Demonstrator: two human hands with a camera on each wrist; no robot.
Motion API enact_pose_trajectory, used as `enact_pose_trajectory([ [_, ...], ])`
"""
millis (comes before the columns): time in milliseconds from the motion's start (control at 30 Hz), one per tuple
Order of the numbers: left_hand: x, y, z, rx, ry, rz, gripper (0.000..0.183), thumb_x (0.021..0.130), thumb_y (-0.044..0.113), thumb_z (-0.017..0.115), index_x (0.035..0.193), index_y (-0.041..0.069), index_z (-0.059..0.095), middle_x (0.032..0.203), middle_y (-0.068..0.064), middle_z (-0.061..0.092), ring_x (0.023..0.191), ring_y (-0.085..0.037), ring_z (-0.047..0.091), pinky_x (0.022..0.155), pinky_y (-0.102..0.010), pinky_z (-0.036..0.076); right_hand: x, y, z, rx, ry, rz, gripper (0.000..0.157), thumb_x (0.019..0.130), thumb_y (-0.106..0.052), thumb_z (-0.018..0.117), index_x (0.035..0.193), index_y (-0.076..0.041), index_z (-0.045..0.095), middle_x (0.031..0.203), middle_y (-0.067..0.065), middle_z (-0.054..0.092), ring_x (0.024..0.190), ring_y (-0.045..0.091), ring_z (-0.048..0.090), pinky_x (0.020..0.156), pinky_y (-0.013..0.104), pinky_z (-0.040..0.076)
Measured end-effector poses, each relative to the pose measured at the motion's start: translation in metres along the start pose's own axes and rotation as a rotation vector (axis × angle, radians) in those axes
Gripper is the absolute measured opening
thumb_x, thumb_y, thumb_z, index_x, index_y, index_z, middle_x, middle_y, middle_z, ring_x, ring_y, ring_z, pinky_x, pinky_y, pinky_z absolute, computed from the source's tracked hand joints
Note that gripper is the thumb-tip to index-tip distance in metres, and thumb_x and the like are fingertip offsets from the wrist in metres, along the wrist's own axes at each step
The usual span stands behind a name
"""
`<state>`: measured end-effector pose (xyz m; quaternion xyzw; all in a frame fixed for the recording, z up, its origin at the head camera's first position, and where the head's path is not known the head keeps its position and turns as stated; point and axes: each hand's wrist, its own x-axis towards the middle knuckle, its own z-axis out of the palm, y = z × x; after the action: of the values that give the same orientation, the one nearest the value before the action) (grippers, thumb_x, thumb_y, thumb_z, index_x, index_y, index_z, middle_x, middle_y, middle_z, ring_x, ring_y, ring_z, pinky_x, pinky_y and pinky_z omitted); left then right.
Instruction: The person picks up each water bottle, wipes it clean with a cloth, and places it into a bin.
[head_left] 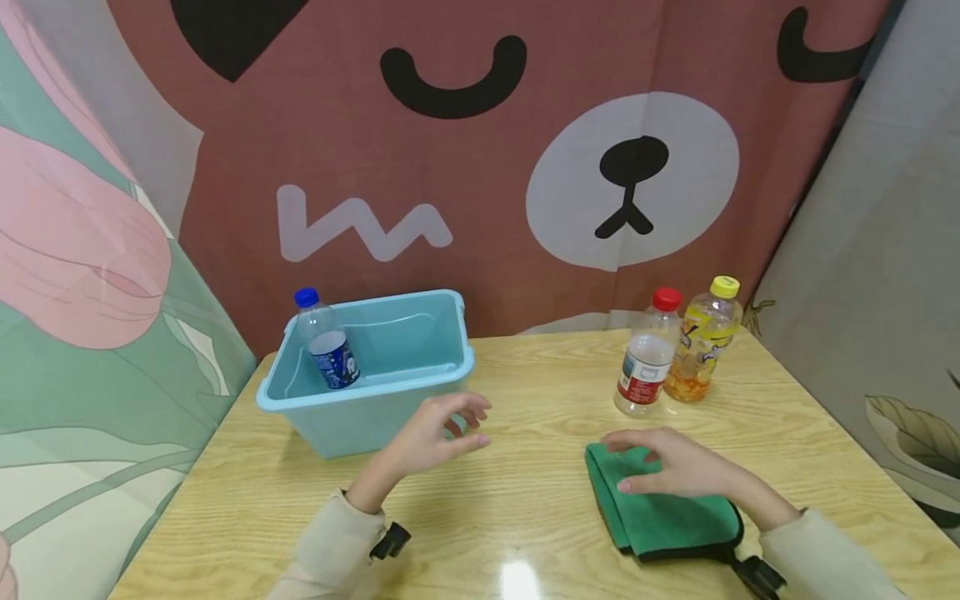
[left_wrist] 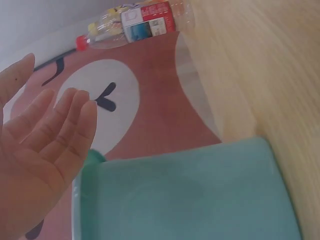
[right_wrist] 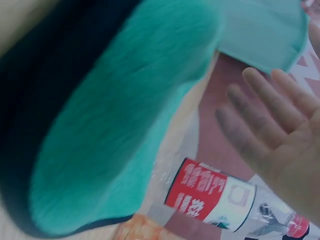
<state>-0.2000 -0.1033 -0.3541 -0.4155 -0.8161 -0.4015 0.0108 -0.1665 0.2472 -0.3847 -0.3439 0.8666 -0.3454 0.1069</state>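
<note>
My left hand (head_left: 438, 433) hovers in front of the right end of a light blue plastic bin (head_left: 390, 417), fingers loosely bent and nothing in them. A bottle with a blue cap (head_left: 333, 354) leans inside the bin at its left. Over a folded green cloth (head_left: 675, 521) with black edging hangs my right hand (head_left: 675, 467), its fingers relaxed and holding nothing. In the right wrist view that hand (right_wrist: 285, 130) shows spread fingers apart from the cloth (right_wrist: 120, 115). Behind the cloth stands a red-capped bottle (head_left: 647, 367), upright with a red and white label.
A yellow-capped bottle (head_left: 701, 342) with orange contents stands right behind the red-capped one. A printed bear curtain (head_left: 480, 167) hangs along the back edge of the wooden table (head_left: 525, 467). Patterned curtains flank the table on both sides.
</note>
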Motion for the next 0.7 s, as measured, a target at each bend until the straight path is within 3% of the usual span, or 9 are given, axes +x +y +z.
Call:
enact_pose_trajectory([
  [200, 0.004, -0.003, 0.009, -0.002, -0.015, 0.006, 0.033, 0.083, 0.014, 0.067, 0.112, 0.003, 0.057, 0.097, -0.008, 0.060, 0.085, -0.016, 0.058, 0.064, -0.021, 0.051, -0.009, 0.011, 0.009, -0.194, -0.086, -0.006, 0.080, 0.072, -0.047, 0.071, 0.135, -0.007, 0.042, 0.136, 0.028, 0.034, 0.122, 0.056, 0.022, 0.083, 0.073, 0.026],
  [367, 0.007, -0.003, 0.013, -0.005, -0.012, 0.010, 0.033, 0.082, 0.013, 0.068, 0.112, 0.002, 0.058, 0.097, -0.008, 0.061, 0.086, -0.016, 0.058, 0.064, -0.020, 0.051, -0.012, 0.015, 0.015, -0.262, -0.199, 0.110, 0.099, 0.062, -0.059, 0.071, 0.143, -0.018, 0.031, 0.144, 0.028, 0.020, 0.127, 0.055, 0.008, 0.084, 0.077, 0.015],
  [500, 0.009, -0.004, 0.015, -0.006, -0.008, 0.024, 0.033, 0.082, 0.012, 0.068, 0.112, 0.002, 0.058, 0.098, -0.008, 0.061, 0.086, -0.016, 0.059, 0.064, -0.020, 0.051, -0.010, 0.020, 0.020, -0.275, -0.240, 0.182, 0.102, 0.058, -0.059, 0.072, 0.143, -0.023, 0.029, 0.146, 0.024, 0.018, 0.129, 0.052, 0.009, 0.085, 0.077, 0.015],
  [700, 0.011, -0.004, 0.019, -0.007, -0.007, 0.028, 0.033, 0.082, 0.012, 0.069, 0.111, 0.003, 0.058, 0.097, -0.008, 0.061, 0.086, -0.019, 0.059, 0.064, -0.019, 0.050, -0.007, 0.022, 0.026, -0.337, -0.183, 0.196, 0.093, 0.060, -0.056, 0.073, 0.138, -0.019, 0.040, 0.143, 0.021, 0.028, 0.126, 0.050, 0.022, 0.085, 0.071, 0.028],
])
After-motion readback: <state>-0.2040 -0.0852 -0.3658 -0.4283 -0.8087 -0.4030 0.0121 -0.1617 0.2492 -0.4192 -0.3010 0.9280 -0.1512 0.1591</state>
